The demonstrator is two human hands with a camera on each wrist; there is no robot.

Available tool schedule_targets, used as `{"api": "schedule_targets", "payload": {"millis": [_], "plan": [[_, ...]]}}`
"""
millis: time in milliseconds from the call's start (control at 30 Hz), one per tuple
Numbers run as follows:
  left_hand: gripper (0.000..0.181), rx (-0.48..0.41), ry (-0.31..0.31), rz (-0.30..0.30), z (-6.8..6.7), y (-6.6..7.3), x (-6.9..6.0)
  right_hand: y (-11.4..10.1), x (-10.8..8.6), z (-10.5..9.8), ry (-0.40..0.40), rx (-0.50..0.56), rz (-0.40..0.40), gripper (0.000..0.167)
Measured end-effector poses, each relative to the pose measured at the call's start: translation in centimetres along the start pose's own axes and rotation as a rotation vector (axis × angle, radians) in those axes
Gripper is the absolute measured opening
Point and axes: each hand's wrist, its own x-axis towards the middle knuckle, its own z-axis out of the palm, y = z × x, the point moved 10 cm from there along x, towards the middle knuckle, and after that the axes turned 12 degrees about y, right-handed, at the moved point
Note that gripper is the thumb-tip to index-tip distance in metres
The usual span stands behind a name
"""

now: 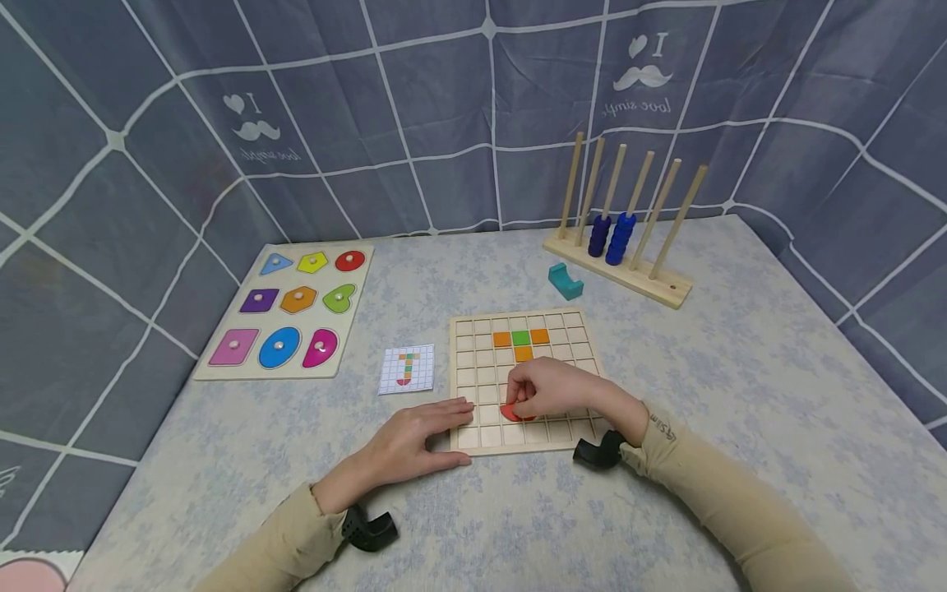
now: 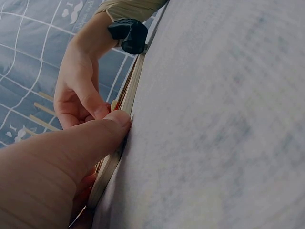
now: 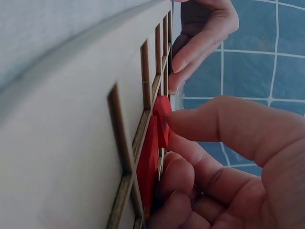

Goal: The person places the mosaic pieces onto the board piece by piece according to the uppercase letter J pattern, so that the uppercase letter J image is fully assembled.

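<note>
A wooden grid board (image 1: pixel 488 450) lies flat, with orange tiles (image 1: pixel 524 353) and a green tile (image 1: pixel 521 338) in its upper cells. My right hand (image 1: pixel 551 386) is over the lower middle, thumb and fingers pinching a small red tile (image 3: pixel 162 119). Another red tile (image 3: pixel 148 164) sits in the grid right beside it. With fairly straight fingers, my left hand (image 1: pixel 414 440) rests on the board's left side, its thumb (image 2: pixel 116 121) touching the front edge. Left of the board lies a pattern card (image 1: pixel 392 382) printed with a coloured figure on a grid.
A knobbed shape puzzle (image 1: pixel 296 337) lies at the left. At the back right stands a wooden peg rack (image 1: pixel 629 275) with dark blue beads on two pegs. A teal curved block (image 1: pixel 565 282) is in front of it. Grey-blue checked cloth (image 1: pixel 429 123) hangs behind the table.
</note>
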Motion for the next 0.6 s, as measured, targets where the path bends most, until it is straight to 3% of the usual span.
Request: {"api": "schedule_targets", "payload": {"millis": [267,600], "plan": [[0.057,0.002,-0.003,0.008,0.03,0.06,-0.05,-0.36,-0.25,-0.18,0.017,-0.046,-0.044,0.013],[0.057,-0.005,-0.013,-0.003,0.05,0.02,-0.06,0.09,-0.26,-0.53,0.051,-0.099,-0.008,0.019]]}}
